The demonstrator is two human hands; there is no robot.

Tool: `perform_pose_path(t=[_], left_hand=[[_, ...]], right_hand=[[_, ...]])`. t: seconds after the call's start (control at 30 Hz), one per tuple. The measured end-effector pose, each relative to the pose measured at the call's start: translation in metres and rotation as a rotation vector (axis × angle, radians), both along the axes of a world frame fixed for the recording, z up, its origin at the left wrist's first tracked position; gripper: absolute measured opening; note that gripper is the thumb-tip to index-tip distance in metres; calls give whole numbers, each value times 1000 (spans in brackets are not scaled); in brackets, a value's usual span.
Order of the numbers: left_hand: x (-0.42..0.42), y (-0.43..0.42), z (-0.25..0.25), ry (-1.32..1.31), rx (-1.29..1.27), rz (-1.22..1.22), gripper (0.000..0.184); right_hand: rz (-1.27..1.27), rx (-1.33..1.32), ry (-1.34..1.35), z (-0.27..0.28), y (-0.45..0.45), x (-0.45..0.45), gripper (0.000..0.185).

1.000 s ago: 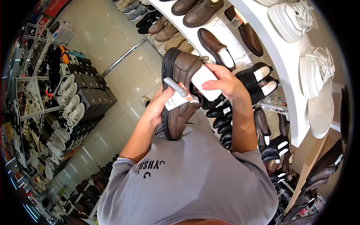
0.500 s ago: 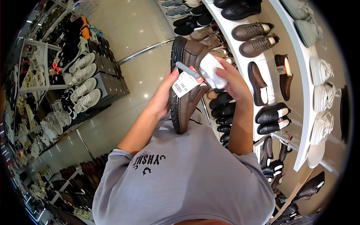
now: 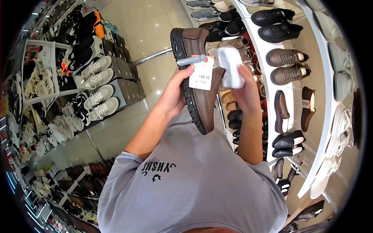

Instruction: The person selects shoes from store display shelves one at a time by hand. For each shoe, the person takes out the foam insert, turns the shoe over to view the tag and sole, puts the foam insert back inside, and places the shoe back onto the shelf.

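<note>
My left hand (image 3: 175, 95) grips a brown leather shoe (image 3: 204, 106) with a thick black sole, its thumb at the edge of the white price tag (image 3: 201, 79). The tag reads 188.00 and hangs by a grey plastic security tag (image 3: 191, 60). The shoe is held lengthwise in front of my chest, sole towards the left. In my right hand (image 3: 248, 91) is a white wad of stuffing (image 3: 230, 64), close beside the shoe's opening; the thumb lies on its right edge and the other fingers are mostly hidden. Whether the wad still touches the shoe I cannot tell.
A curved white shelf (image 3: 259, 64) on the right carries pairs of brown and black shoes. White sneakers (image 3: 101, 97) stand on grey boxes (image 3: 123, 93) to the left. A metal rail (image 3: 153, 57) crosses above the tiled floor (image 3: 149, 29).
The white wad has moved right, away from the shoe's opening, and turned more upright. The shoe has tilted, and its price tag now hangs straighter. The view has shifted slightly.
</note>
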State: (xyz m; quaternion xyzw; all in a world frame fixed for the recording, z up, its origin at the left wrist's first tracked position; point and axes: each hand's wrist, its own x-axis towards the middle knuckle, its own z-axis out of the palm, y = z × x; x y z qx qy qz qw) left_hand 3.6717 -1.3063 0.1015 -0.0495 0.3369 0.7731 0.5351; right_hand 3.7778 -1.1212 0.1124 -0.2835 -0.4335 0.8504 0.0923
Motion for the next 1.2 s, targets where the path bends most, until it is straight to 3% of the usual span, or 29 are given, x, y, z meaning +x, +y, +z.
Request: perform_pose_path(t=[0.3,0.43,0.47,0.63,0.73,0.8,0.9,1.0,1.1,1.2], left_hand=[[-109,70,15,145,-40,75,52],[-160,102,7,160,78,124,66],[-173,107,-9,47,119,138,74],[-215,142,-20,-140,412,191,94],[-243,157,-14,-41,574,112,101],[-258,164,-22,-107,595,111,104],[-288,174,-23,-134,562,51,105],[-330,184,-27,48,506,-55,107],[-367,191,-16,-51,552,27,104],[-413,190,-10,-139,496,-69,104]], right_hand=[[-13,-59,162,0,88,-131,52],[11,-41,281,10,130,-192,63],[35,-29,294,11,139,-204,63],[46,56,187,4,170,-259,60],[26,133,93,-4,179,-292,63],[-52,199,0,2,176,-311,64],[24,166,-43,-4,178,-339,61],[19,214,-51,-3,176,-364,54],[-40,274,15,2,173,-388,49],[-77,498,-43,10,157,-416,53]])
